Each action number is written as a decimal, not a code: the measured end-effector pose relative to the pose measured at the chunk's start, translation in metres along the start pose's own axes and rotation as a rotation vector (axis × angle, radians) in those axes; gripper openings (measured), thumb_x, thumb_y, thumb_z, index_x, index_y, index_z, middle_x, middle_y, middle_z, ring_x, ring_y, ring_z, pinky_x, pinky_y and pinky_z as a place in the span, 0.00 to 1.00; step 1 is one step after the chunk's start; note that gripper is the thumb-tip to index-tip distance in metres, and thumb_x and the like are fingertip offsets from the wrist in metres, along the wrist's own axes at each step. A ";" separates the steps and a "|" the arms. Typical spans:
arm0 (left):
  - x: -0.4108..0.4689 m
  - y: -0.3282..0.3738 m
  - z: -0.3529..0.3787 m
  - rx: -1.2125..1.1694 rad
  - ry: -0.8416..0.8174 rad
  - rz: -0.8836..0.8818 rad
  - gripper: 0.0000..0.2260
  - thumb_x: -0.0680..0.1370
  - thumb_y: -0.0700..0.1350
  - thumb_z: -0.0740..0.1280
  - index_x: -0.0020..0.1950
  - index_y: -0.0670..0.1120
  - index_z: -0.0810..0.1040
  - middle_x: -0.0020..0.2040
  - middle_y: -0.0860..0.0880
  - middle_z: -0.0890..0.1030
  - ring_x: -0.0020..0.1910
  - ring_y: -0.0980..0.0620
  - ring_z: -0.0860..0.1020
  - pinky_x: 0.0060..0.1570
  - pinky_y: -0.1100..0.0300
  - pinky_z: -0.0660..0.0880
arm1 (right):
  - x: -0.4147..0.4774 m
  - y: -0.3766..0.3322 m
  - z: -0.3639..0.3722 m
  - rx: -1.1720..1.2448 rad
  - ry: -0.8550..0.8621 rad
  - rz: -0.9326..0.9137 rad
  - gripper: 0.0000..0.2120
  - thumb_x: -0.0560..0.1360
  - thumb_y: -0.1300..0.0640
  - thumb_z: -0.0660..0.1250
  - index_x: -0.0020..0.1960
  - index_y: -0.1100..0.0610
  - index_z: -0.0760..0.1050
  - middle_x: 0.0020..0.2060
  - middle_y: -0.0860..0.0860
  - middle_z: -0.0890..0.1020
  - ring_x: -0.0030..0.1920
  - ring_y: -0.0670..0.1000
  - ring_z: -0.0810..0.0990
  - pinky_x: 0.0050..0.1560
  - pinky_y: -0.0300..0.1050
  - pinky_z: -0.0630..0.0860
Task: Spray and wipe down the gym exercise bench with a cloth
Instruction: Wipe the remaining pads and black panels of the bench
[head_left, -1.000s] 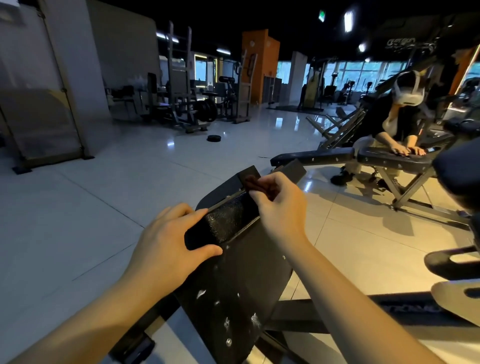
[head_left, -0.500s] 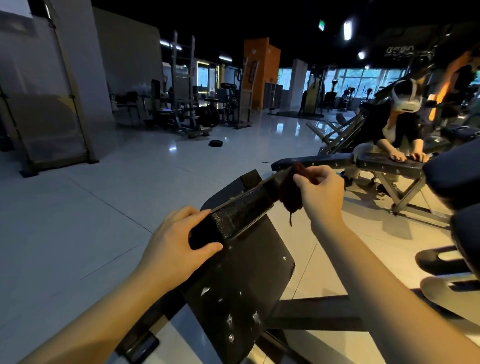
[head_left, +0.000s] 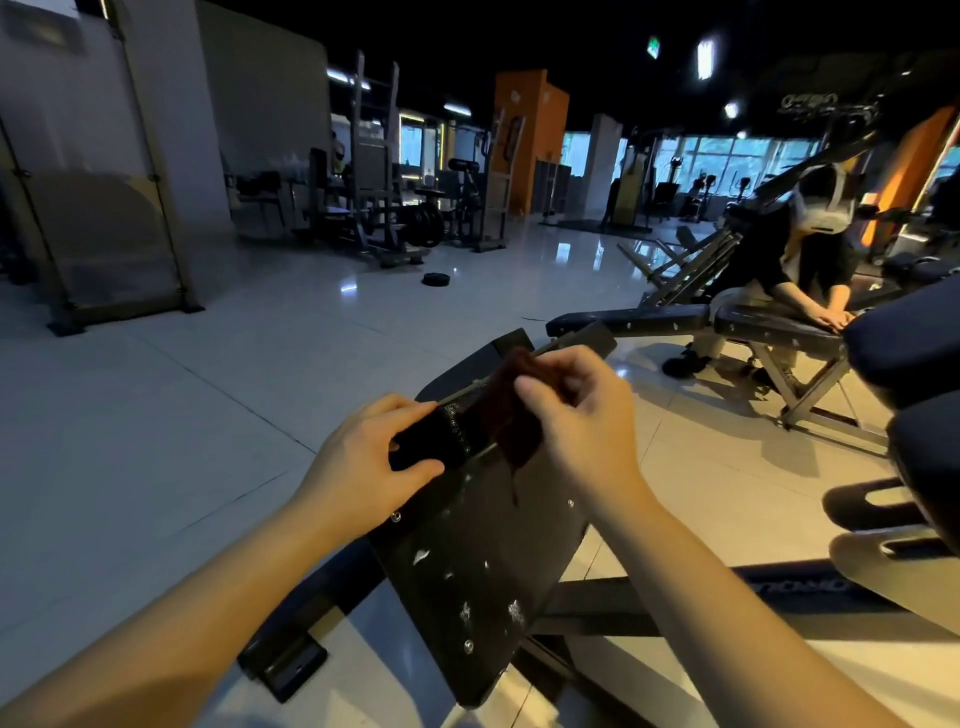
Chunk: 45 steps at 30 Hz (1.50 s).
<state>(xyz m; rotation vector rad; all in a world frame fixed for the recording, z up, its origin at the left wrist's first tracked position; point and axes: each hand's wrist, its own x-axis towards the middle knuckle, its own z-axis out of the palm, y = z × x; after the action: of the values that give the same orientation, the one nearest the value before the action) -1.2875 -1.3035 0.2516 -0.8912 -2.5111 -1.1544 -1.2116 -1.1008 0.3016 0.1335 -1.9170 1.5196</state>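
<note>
Cloth (head_left: 511, 415), pinched in my right grip (head_left: 582, 421), has swept back from 1 o'clock along the bench pad (head_left: 467, 587) edge toward my left grip (head_left: 363, 462), which clamps that edge; flecks (head_left: 514, 612) at 6 o'clock remain unwiped.

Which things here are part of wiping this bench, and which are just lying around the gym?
In the job: bench, held at its pad edge by the left hand; dark red cloth, pinched in the right hand.
Just lying about: weight plate on the floor; second bench with a seated person; rack far back.
</note>
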 end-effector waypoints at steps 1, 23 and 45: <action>-0.001 -0.001 -0.002 0.001 -0.010 0.004 0.25 0.77 0.49 0.73 0.74 0.56 0.73 0.60 0.63 0.74 0.59 0.62 0.74 0.61 0.56 0.77 | 0.003 -0.002 -0.003 0.021 0.073 0.014 0.07 0.77 0.65 0.72 0.51 0.54 0.78 0.47 0.50 0.83 0.49 0.43 0.84 0.45 0.38 0.82; 0.003 -0.011 0.003 -0.187 0.019 -0.081 0.22 0.80 0.34 0.67 0.70 0.54 0.78 0.61 0.62 0.78 0.56 0.60 0.80 0.52 0.67 0.78 | -0.024 0.010 0.025 0.280 0.276 -0.002 0.05 0.80 0.62 0.68 0.56 0.57 0.76 0.50 0.51 0.82 0.51 0.43 0.83 0.46 0.36 0.81; -0.001 0.005 0.017 0.081 0.193 0.049 0.29 0.71 0.60 0.75 0.69 0.52 0.78 0.55 0.60 0.78 0.57 0.61 0.77 0.55 0.62 0.78 | -0.058 0.130 0.076 0.706 0.464 0.811 0.06 0.78 0.63 0.71 0.53 0.57 0.82 0.45 0.56 0.85 0.47 0.56 0.86 0.46 0.50 0.85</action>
<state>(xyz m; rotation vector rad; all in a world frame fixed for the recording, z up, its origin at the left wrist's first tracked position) -1.2826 -1.2887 0.2433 -0.7763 -2.3493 -1.0614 -1.2619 -1.1468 0.1550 -0.7085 -1.0172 2.4342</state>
